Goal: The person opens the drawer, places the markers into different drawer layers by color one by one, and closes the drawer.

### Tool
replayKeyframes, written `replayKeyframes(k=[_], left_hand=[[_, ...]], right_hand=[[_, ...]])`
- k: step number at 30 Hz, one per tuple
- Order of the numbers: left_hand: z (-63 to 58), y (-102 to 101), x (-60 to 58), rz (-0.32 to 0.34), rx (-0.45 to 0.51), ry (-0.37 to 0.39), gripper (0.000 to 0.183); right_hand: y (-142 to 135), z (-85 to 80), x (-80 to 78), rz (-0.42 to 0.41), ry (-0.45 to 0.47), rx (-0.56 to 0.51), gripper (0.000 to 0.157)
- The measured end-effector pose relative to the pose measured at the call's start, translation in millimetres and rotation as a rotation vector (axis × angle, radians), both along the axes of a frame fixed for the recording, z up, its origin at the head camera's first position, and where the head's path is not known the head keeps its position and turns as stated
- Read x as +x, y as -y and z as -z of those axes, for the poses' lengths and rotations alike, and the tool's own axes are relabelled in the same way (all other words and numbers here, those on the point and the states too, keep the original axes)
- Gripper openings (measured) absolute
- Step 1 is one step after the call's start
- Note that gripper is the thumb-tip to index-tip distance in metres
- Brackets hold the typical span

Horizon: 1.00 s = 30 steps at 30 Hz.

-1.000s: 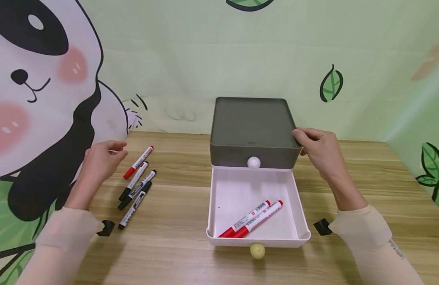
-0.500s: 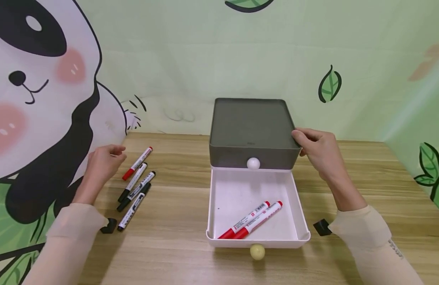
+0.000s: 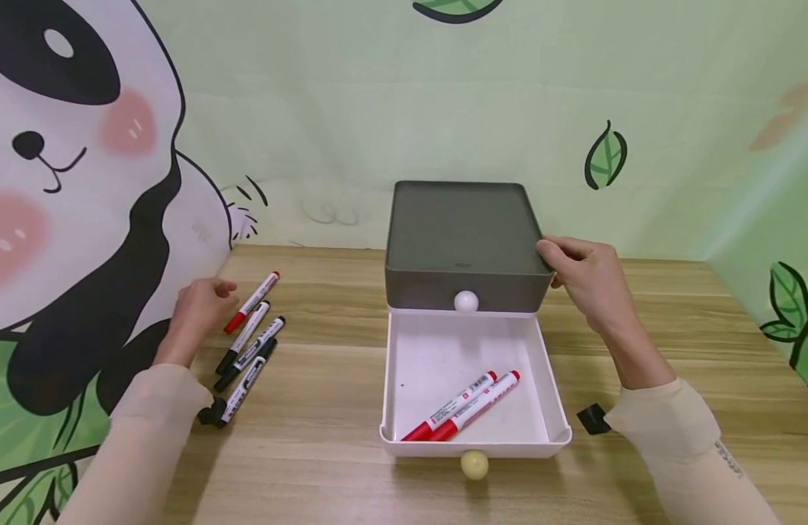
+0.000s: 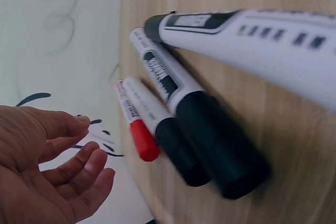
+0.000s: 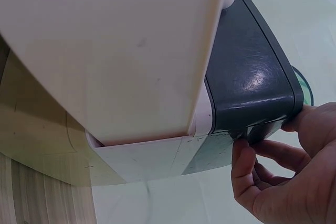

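My left hand (image 3: 200, 313) hovers just left of a red-capped marker (image 3: 251, 302), its fingers loosely bent around nothing. Beside that marker lie three black-capped ones, among them the nearest black marker (image 3: 248, 381); the left wrist view shows the fingers apart from the red cap (image 4: 144, 141). At the right, my right hand (image 3: 588, 284) grips the side edge of a dark grey drawer box (image 3: 466, 226), thumb on the top rim and fingers at the side. Below it a white drawer (image 3: 443, 343) is pulled out, holding two red markers (image 3: 478, 405).
A white knob (image 3: 466, 302) sits on the grey upper drawer, and a yellowish knob (image 3: 475, 464) sticks out in front of the white one. The wooden table (image 3: 325, 408) meets a wall cloth (image 3: 312, 131) printed with a panda and leaves.
My left hand has come down and a little to the right, closer to the red marker on the table. The right hand keeps its hold on the box.
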<state>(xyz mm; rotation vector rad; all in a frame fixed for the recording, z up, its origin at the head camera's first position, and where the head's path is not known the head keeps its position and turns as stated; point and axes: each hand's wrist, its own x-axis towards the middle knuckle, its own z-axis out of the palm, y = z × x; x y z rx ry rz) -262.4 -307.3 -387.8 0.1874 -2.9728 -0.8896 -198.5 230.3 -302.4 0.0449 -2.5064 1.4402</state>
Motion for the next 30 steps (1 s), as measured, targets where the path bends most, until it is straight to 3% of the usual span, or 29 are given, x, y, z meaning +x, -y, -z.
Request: replayKeyframes(k=[15,22,30], left_hand=[[19.2,-1,-9.7,0.004,-0.023,0.122,0.038],[19.5,-3,-11.9,-0.008,-0.019,0.189,0.039],[19.8,-4,-12.1,-0.005,-0.056,0.192,0.035]], right_hand=[[1,0.4,-0.3,-0.002,-0.007,0.008,0.043],[1,0.2,0.7,0.001,-0.009,0.0,0.042],[1,0.6,0.1,-0.004,-0.005,-0.007,0.043]])
